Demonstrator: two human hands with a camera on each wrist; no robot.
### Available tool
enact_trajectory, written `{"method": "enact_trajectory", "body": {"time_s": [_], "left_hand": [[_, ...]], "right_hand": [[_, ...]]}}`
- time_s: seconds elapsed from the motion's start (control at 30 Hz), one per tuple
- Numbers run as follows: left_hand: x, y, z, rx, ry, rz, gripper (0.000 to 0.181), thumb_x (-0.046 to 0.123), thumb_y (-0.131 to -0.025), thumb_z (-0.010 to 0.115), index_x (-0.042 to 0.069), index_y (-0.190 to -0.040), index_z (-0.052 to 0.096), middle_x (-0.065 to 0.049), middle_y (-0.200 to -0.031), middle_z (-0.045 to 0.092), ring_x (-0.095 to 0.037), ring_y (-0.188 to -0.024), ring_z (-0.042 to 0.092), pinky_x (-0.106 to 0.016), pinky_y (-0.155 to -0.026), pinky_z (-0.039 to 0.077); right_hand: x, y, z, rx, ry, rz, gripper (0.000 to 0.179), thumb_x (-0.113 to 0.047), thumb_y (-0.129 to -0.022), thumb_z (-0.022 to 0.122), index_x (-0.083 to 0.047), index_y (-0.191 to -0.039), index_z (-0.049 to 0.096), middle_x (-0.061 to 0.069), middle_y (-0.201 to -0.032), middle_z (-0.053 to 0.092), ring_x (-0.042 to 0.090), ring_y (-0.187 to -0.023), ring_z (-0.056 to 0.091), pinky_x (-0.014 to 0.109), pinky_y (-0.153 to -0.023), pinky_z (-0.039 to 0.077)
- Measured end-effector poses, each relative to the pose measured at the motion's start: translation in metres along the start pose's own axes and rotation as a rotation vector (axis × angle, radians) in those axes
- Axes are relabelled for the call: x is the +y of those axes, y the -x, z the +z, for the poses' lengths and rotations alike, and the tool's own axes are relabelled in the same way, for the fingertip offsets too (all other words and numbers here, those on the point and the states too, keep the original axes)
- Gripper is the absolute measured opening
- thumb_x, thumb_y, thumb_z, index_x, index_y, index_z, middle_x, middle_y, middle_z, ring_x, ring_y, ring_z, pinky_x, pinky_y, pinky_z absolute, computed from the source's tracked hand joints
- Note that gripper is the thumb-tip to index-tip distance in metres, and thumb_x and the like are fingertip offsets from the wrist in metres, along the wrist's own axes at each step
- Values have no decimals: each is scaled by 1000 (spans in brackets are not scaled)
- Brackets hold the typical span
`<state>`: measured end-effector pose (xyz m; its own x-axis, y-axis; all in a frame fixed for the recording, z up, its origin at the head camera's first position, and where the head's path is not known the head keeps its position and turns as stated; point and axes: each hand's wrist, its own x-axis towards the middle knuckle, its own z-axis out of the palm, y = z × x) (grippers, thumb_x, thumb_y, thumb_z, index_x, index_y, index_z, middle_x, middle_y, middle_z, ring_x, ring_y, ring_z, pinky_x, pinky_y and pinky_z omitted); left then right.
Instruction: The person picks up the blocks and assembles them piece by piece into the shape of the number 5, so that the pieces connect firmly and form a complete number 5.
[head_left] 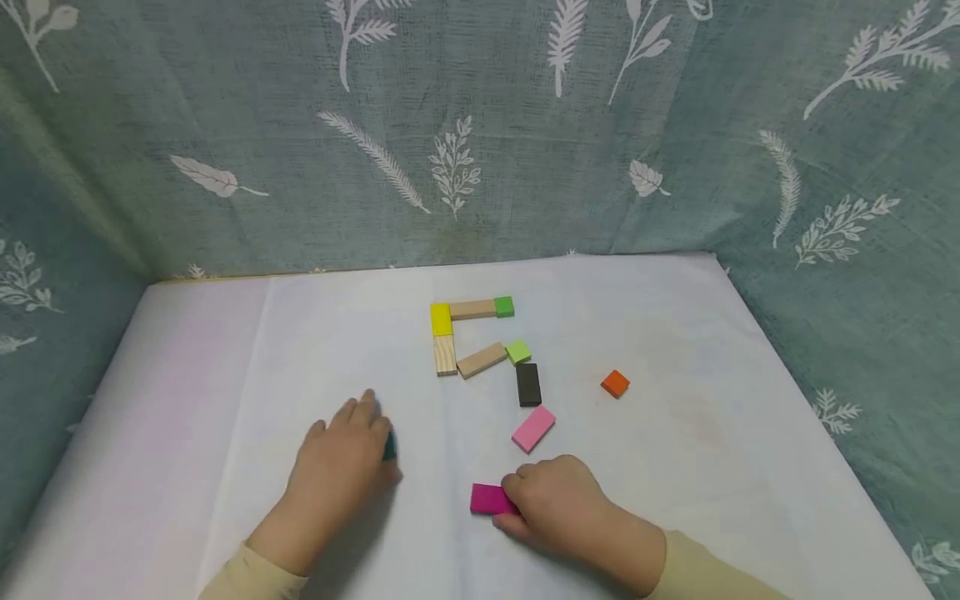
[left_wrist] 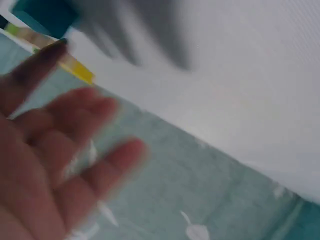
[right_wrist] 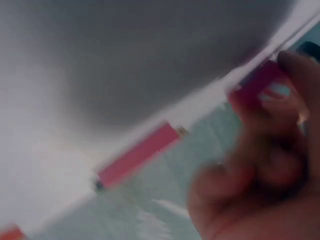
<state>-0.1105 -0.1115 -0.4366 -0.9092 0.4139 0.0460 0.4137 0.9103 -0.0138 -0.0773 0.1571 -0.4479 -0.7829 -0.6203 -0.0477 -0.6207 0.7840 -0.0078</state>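
Note:
My left hand is low over the left-centre of the table. Between its thumb and index finger sits a teal block, mostly covered by the hand in the head view. In the left wrist view that teal block touches the index fingertip, while the other fingers are spread. My right hand pinches one end of a magenta block near the table's front. A pink block lies tilted just beyond it, touching or nearly touching the black block.
A bent line of blocks continues past the black one: lime block, wooden plank, striped wooden block, yellow block, wooden plank, green block. An orange block lies apart at right. Patterned curtain surrounds the white table.

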Motion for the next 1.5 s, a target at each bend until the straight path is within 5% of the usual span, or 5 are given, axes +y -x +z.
{"method": "enact_trajectory", "body": {"time_s": [0.23, 0.6, 0.8, 0.97, 1.5], "left_hand": [[51, -14, 14, -164, 150, 225, 91, 70, -73, 76, 13, -141, 59, -12, -159, 42, -33, -145, 43, -62, -108, 43], [65, -14, 28, -253, -3, 265, 82, 73, -88, 57, 32, -156, 39, -13, -164, 33, -37, -149, 36, -63, -112, 36], [63, -15, 26, -260, -4, 245, 78, 69, -87, 61, 35, -154, 41, -13, -163, 35, -38, -147, 38, -64, -108, 41], [59, -21, 21, -227, -12, 168, 93, 70, -81, 68, 16, -153, 45, -13, -163, 35, -36, -147, 39, -63, -109, 40], [68, -23, 19, -156, -18, 85, 85, 67, -80, 72, -3, -128, 67, -15, -144, 59, -30, -131, 59, -53, -86, 58]], "right_hand": [[7, -3, -9, -151, -38, 54, 62, -70, -85, 65, -18, -118, 73, -9, -72, 67, 8, -56, 57, 25, -51, 40], [119, 45, -19, 136, -189, 427, 46, -43, -89, 75, -15, -125, 72, -10, -59, 44, 6, -51, 36, 25, -48, 30], [155, 51, -1, 94, -185, 513, 70, -45, -90, 73, 1, -141, 56, 19, -110, 67, 33, -90, 65, 48, -72, 55], [164, 43, 9, -32, -195, 498, 95, -57, -90, 67, 8, -152, 35, 34, -156, 34, 52, -142, 37, 68, -109, 35], [164, 24, 10, -167, -174, 558, 100, -66, -95, 52, 13, -152, 29, 33, -161, 24, 51, -147, 28, 68, -107, 37]]}}
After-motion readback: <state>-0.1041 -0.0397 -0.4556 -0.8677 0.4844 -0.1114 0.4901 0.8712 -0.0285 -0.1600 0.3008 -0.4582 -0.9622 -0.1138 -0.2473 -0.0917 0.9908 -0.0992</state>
